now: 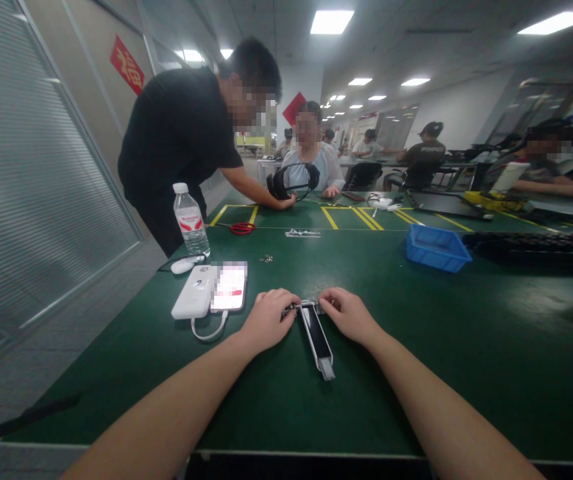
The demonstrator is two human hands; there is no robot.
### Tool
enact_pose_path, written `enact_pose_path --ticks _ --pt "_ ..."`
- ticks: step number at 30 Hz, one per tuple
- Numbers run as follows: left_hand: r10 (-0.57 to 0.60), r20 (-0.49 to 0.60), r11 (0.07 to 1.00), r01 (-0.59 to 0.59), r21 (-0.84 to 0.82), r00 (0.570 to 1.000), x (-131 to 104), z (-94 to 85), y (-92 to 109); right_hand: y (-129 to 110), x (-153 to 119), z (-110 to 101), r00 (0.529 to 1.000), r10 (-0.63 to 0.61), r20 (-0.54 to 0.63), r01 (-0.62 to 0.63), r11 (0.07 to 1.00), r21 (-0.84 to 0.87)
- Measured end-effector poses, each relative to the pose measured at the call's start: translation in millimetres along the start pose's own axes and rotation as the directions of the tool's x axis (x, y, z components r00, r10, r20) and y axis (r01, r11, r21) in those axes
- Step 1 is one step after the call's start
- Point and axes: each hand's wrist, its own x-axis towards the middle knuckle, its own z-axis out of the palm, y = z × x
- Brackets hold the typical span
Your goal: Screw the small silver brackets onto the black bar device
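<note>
A narrow device (319, 337) with a white frame, a black face and a grey tip lies on the green table in front of me, its tip pointing towards me. Across its far end runs a small metal crosspiece (309, 303). My left hand (271, 319) is closed with its fingertips at the left end of that piece, next to a small dark part. At the right end, my right hand (349, 313) has its fingers curled and pinched on the metal. The fingers partly hide both ends, and the exact kind of device cannot be made out.
To the left are a phone (229, 288), a white power bank (193, 292) with cable and a water bottle (192, 223). Beyond lie small metal rings (267, 259), metal strips (303, 233) and red-handled scissors (242, 228). A blue bin (437, 248) stands right. A co-worker leans in, holding a black headset (292, 181).
</note>
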Motion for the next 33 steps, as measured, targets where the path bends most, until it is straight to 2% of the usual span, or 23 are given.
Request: enact_pose_path --ticks 6,10,21,29,33 --pt "-0.010 0.005 1.000 0.010 0.002 1.000 0.3 -1.5 2.7 -2.2 -2.3 -0.3 0.999 0.032 -0.009 -0.031 0.994 0.101" --pt "-0.001 0.000 1.000 0.001 -0.001 1.000 0.2 0.8 0.6 -1.7 -2.1 -0.8 0.999 -0.034 0.008 0.034 0.999 0.035" --pt "-0.001 -0.006 1.000 0.001 0.008 1.000 0.3 0.2 0.5 -2.8 -1.3 -2.1 1.000 -0.022 0.022 0.022 1.000 -0.006" --pt "0.010 -0.013 1.000 -0.010 0.002 1.000 0.2 0.7 -1.3 0.8 -0.5 0.2 0.998 0.061 0.002 -0.061 0.988 0.139" --pt "0.003 -0.002 1.000 -0.003 0.000 1.000 0.3 -0.6 0.4 -0.4 -2.8 -1.1 1.000 0.009 0.020 -0.011 0.992 0.126"
